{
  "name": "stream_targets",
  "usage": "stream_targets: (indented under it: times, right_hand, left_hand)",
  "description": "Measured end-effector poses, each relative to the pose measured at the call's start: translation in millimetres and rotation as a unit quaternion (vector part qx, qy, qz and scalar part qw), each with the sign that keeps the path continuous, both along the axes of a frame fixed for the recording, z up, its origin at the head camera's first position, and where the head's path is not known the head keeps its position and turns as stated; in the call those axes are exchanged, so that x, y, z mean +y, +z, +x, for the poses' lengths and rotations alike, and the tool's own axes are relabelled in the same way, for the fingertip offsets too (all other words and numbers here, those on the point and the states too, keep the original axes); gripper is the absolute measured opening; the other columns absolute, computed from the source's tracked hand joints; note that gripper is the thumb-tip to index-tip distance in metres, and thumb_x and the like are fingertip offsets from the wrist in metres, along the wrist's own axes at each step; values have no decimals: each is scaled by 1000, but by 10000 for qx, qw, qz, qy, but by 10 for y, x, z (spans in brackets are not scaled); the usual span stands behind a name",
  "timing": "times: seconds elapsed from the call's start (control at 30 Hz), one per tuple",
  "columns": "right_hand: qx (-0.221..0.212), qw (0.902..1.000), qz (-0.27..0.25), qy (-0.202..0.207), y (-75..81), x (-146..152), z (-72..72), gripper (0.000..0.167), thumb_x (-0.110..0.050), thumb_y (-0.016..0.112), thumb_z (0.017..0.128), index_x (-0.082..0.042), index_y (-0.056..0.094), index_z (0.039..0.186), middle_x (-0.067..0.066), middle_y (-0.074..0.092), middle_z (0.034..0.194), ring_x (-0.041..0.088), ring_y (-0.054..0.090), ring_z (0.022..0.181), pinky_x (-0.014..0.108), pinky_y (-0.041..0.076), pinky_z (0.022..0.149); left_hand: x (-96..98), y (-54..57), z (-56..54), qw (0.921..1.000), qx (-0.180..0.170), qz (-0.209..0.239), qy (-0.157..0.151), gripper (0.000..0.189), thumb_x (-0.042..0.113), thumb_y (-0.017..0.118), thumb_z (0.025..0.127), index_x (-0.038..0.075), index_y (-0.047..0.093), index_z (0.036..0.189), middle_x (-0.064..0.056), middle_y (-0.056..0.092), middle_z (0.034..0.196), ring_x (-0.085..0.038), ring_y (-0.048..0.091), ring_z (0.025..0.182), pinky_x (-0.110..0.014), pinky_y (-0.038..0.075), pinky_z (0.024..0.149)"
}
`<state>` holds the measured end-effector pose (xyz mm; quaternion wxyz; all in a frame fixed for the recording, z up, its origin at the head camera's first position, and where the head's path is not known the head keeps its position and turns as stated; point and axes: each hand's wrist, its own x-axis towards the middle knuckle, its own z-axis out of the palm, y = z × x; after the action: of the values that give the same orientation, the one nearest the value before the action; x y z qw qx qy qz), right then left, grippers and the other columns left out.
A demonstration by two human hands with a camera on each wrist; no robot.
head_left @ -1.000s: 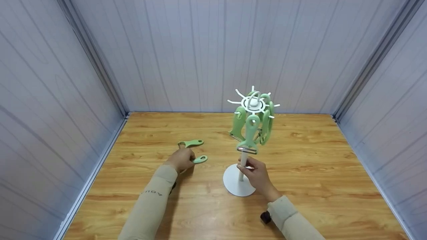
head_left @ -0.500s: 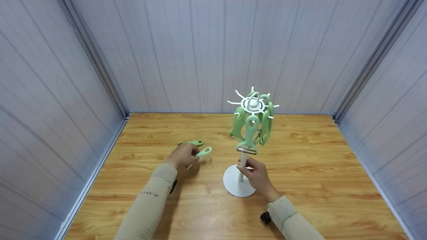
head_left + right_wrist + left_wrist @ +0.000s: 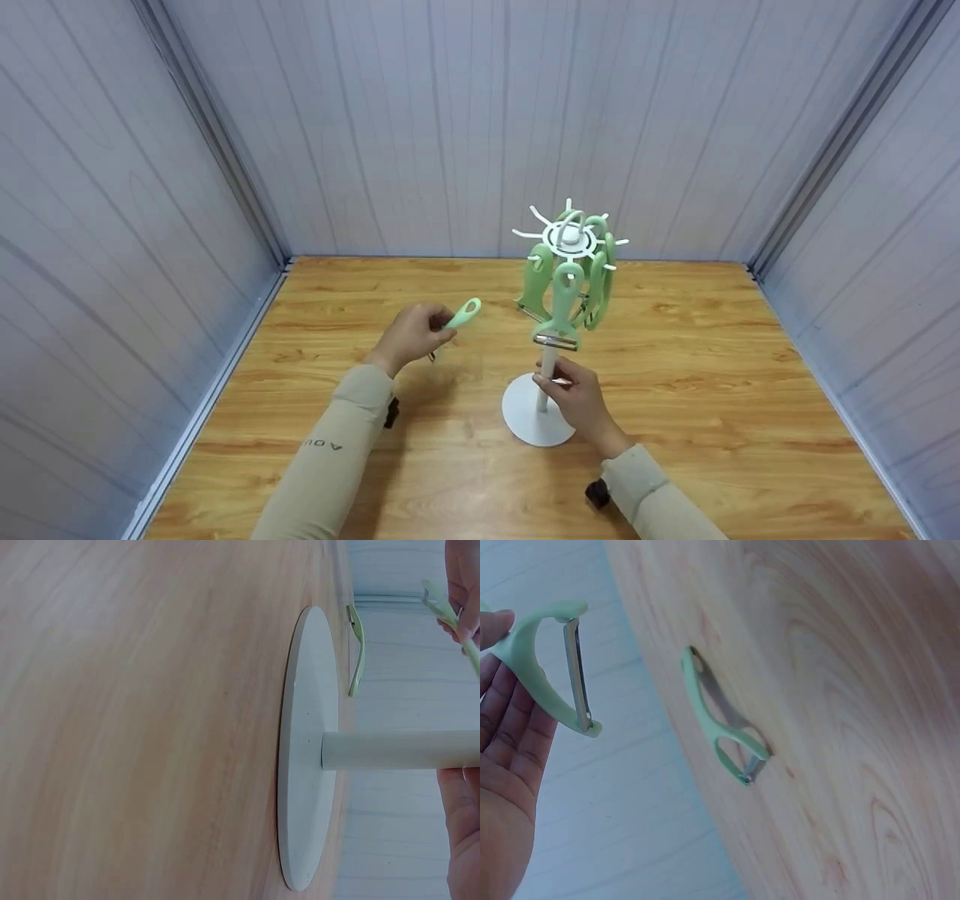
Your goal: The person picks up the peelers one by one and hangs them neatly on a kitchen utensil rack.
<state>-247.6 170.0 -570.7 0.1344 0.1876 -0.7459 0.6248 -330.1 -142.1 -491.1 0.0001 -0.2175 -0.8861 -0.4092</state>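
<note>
My left hand point(image 3: 412, 334) pinches a light green Y-shaped peeler point(image 3: 526, 652) by its handle, raised over the table. Its looped handle end points toward the stand, and in the left wrist view its metal blade faces away from the palm. On the table lies another green peeler point(image 3: 700, 701), hidden behind the left hand in the head view. My right hand point(image 3: 581, 397) grips the white pole point(image 3: 397, 750) of an upright hook stand, low down above its round base point(image 3: 521, 412). Several green peelers hang from the hooks, including a front peeler point(image 3: 562, 307) with its blade downward.
At the stand's top, a white ring point(image 3: 570, 238) carries outward hooks; the left and back-left hooks point(image 3: 526, 234) bear nothing. The wooden table point(image 3: 712, 360) is bordered by a back wall point(image 3: 420, 150) and side walls.
My left hand has lifted the peeler off the table and moved it slightly away from me, the handle tilting upward. The peeler on the table has become hidden in the head view. My right hand stays put.
</note>
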Motion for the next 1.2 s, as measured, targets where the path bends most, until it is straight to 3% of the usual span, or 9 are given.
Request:
stream_targets:
  times: [0.4,0.73,1.0,1.2]
  right_hand:
    - [130,9999,-32,-25,-6,-10,2,14,6,76,96,5,76,110,23,78,99,1,74,91,19,64,78]
    - [5,10000,-49,-40,3,-6,-2,14,6,76,96,4,76,110,22,78,99,2,73,91,19,64,77]
    - [35,10000,-64,-35,20,-11,0,14,6,76,96,5,76,110,25,78,100,1,73,90,18,63,76]
    - [116,9999,-54,9,29,-13,12,13,7,76,96,6,75,109,24,78,98,1,73,89,18,63,75]
  left_hand:
    - [84,241,98,9968,592,531,12,18,9,77,102,1,79,119,-10,80,106,-22,74,94,-43,65,85]
    - [183,486,148,9869,1348,879,-124,17,9,80,99,2,79,114,-10,80,103,-22,74,92,-46,64,87]
    - [254,676,215,9782,1602,1278,-340,19,8,82,98,2,78,115,-11,80,105,-22,75,93,-45,65,89]
    - [293,836,301,9736,1705,1472,-360,18,9,82,98,2,78,113,-9,79,104,-18,73,92,-37,63,88]
